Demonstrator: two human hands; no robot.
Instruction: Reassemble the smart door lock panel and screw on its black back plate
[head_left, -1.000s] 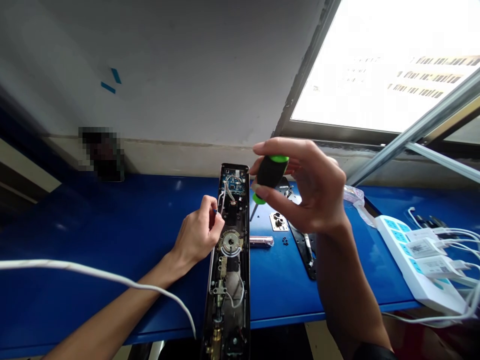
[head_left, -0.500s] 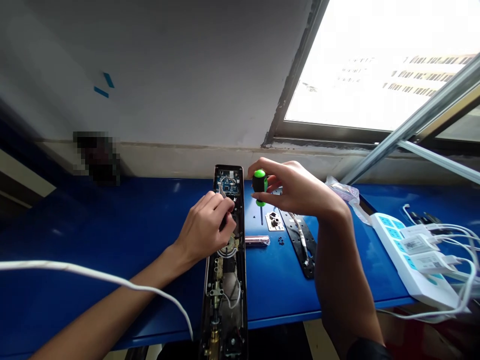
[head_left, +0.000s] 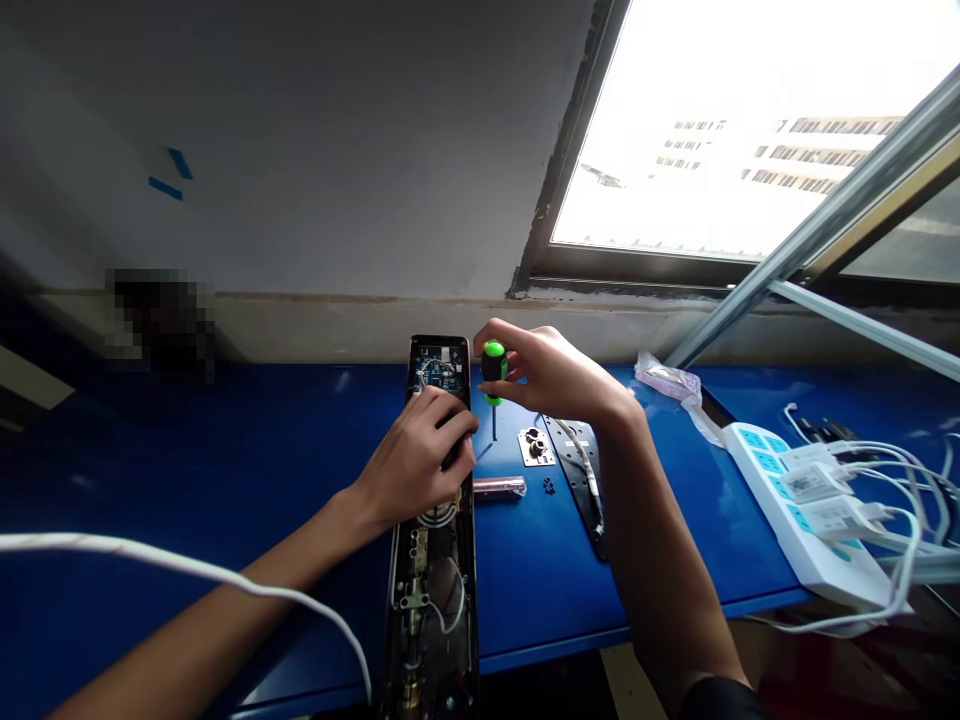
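Observation:
A long, narrow black housing (head_left: pixel 472 600) lies lengthwise in front of me, its inside exposed. In it show a blue circuit board (head_left: pixel 435 372), brass fittings (head_left: pixel 412 620) and a thin white wire (head_left: pixel 457 610). My left hand (head_left: pixel 420 455) rests over the housing's middle, fingers curled toward its right rim; what they grip is hidden. My right hand (head_left: pixel 551 370) is closed round the green and black handle of a screwdriver (head_left: pixel 494 368). The shaft points down, its tip at the blue table (head_left: pixel 540 580) just right of the housing.
Right of the housing lie a small square metal plate (head_left: pixel 535 448), several tiny black screws (head_left: pixel 549 486), a wrapped pinkish bar (head_left: pixel 501 488) and a black perforated panel (head_left: pixel 574 460). A white power strip (head_left: pixel 795 540) with plugged adapters stands farther right. A white cable (head_left: pixel 187 565) crosses my left forearm.
The whole view has shifted, so things appear farther left. The screwdriver tip has come to where a small dark piece lay on the table. My left hand's fingers have loosened and shifted toward the right rim.

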